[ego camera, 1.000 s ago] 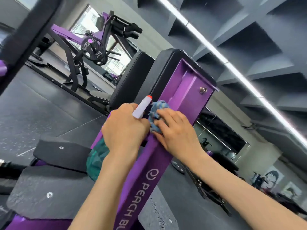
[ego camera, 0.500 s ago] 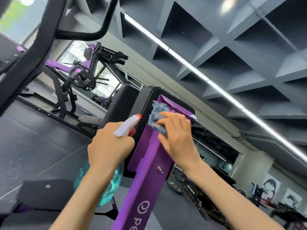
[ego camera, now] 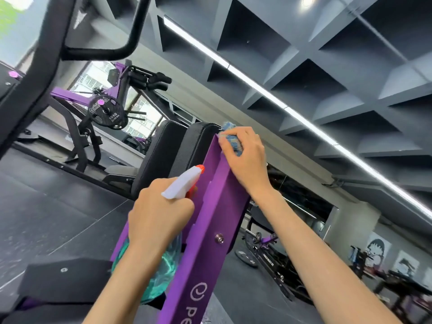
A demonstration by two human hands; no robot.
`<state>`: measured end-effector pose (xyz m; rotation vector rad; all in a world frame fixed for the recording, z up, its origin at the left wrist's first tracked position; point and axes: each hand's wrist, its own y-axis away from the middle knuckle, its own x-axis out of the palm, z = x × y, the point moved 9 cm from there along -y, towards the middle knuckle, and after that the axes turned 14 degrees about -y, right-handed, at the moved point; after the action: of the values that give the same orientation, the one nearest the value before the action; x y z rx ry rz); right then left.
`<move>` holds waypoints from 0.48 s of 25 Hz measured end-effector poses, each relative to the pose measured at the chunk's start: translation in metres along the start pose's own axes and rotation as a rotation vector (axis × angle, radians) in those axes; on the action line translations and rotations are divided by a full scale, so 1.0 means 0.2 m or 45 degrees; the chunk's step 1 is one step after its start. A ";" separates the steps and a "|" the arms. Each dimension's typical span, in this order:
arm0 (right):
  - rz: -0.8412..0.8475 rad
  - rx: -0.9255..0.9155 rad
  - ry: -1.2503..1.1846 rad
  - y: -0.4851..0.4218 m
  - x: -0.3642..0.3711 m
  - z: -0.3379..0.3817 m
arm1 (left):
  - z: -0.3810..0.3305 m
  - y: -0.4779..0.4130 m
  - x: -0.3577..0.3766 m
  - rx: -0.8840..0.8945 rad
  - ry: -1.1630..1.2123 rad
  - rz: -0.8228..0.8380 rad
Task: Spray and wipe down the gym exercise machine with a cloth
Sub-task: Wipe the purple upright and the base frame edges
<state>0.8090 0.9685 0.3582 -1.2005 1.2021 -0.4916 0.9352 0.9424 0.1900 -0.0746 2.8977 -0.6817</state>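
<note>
A purple steel frame [ego camera: 205,242] of the exercise machine rises from the bottom centre to a black back pad [ego camera: 196,146]. My right hand [ego camera: 245,160] presses a blue cloth [ego camera: 233,139] against the frame's top end, beside the pad's upper corner. My left hand [ego camera: 159,216] grips a spray bottle: its white head with a red nozzle [ego camera: 184,183] points at the frame, and its teal body [ego camera: 163,270] hangs below my wrist.
A second black pad [ego camera: 163,146] stands left of the first. A black curved bar [ego camera: 35,73] crosses the upper left. A purple plate-loaded machine with a 10 kg disc [ego camera: 108,114] stands by the window. More machines [ego camera: 268,256] fill the right background. Black footplates [ego camera: 63,279] lie lower left.
My right hand has wiped the cloth up the purple frame to its top end. The left hand with the bottle stayed beside the frame, and the camera tilted upward.
</note>
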 end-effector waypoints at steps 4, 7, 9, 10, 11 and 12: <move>-0.182 0.172 0.022 0.08 -0.20 -0.19 | 0.04 0.01 -0.11 -0.112 0.182 -0.053; -0.154 0.192 -0.036 0.05 -0.11 -0.14 | 0.04 0.03 -0.12 -0.162 0.227 -0.061; -0.172 -0.061 -0.071 0.13 -0.06 0.00 | 0.04 0.02 -0.10 -0.158 0.265 -0.039; -0.191 -0.171 -0.045 0.20 -0.07 0.02 | 0.03 0.03 -0.10 -0.144 0.282 -0.035; -0.206 -0.246 -0.023 0.29 -0.08 0.00 | 0.03 0.03 -0.10 -0.122 0.299 -0.049; -0.197 -0.255 -0.001 0.39 -0.07 -0.04 | 0.02 0.03 -0.10 -0.102 0.311 -0.056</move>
<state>0.7739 1.0044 0.2950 -1.4728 1.1839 -0.4940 0.9565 0.9482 0.1858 -0.0689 3.1668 -0.6212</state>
